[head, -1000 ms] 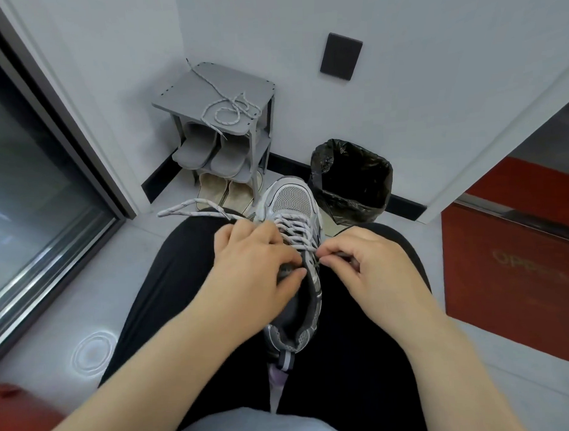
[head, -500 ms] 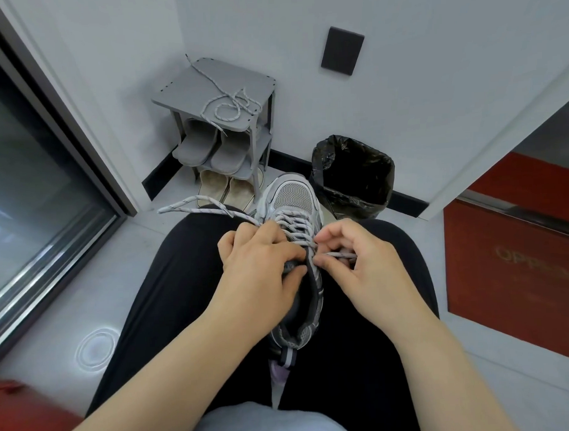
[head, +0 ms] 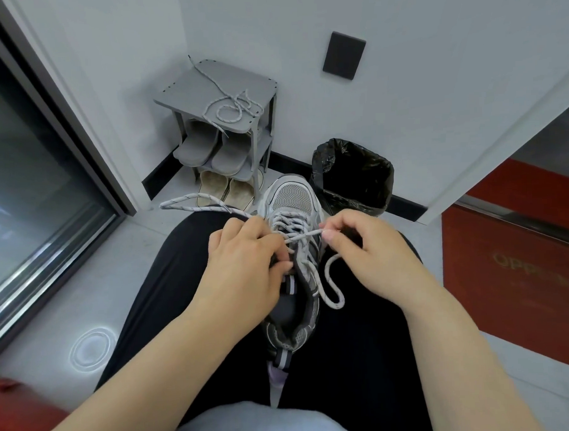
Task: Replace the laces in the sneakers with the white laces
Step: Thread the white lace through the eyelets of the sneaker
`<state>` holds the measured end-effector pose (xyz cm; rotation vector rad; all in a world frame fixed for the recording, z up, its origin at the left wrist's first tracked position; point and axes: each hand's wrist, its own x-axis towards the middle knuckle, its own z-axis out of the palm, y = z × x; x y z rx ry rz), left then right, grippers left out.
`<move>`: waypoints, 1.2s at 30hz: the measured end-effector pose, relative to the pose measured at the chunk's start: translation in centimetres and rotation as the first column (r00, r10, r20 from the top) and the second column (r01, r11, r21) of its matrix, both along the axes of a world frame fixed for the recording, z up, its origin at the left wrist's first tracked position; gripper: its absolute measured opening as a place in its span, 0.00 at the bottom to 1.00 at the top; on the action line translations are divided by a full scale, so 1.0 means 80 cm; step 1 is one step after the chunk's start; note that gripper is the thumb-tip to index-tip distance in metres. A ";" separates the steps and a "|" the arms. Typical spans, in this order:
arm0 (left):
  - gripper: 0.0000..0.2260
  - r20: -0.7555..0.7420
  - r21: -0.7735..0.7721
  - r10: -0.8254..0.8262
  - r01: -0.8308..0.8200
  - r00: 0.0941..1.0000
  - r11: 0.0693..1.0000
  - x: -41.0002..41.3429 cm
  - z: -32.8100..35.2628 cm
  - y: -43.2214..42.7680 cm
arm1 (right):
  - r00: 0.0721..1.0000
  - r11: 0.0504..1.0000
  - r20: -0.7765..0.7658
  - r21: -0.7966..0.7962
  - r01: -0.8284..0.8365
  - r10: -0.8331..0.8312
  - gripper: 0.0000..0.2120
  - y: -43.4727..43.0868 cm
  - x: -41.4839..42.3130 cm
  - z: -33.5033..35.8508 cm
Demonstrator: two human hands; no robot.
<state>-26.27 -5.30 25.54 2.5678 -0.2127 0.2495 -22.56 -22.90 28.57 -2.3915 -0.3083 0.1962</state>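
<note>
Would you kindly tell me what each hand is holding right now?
Left hand: closed, gripping the sneaker.
Right hand: closed, pinching the lace.

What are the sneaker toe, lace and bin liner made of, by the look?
Sneaker toe: likely mesh fabric, matte grey, open grid visible. Lace: probably braided textile cord, white with dark flecks. Bin liner: seemingly thin plastic film, glossy black, crinkled.

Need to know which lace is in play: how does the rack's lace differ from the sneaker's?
The rack lace lies loose and tangled on the rack; the sneaker lace is threaded through the sneaker. Nothing touches the rack lace; the right hand pinches the sneaker lace while the left hand holds the sneaker. Both are pale with dark flecks.
</note>
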 end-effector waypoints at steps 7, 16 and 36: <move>0.09 -0.090 -0.166 0.050 -0.065 0.995 0.984 0.002 0.026 0.030 | 0.995 0.963 -0.073 0.254 0.089 -0.072 0.08 0.001 -0.001 -0.002; 0.10 -0.309 -0.921 -0.256 -0.221 0.916 0.319 0.007 0.059 0.020 | 0.962 0.583 -0.272 0.776 0.240 -0.033 0.13 0.002 -0.011 -0.004; 0.14 -0.383 -0.124 -0.133 0.092 0.914 0.988 0.025 0.105 0.066 | 0.998 0.979 -0.070 0.205 0.009 0.006 0.21 0.023 -0.022 -0.022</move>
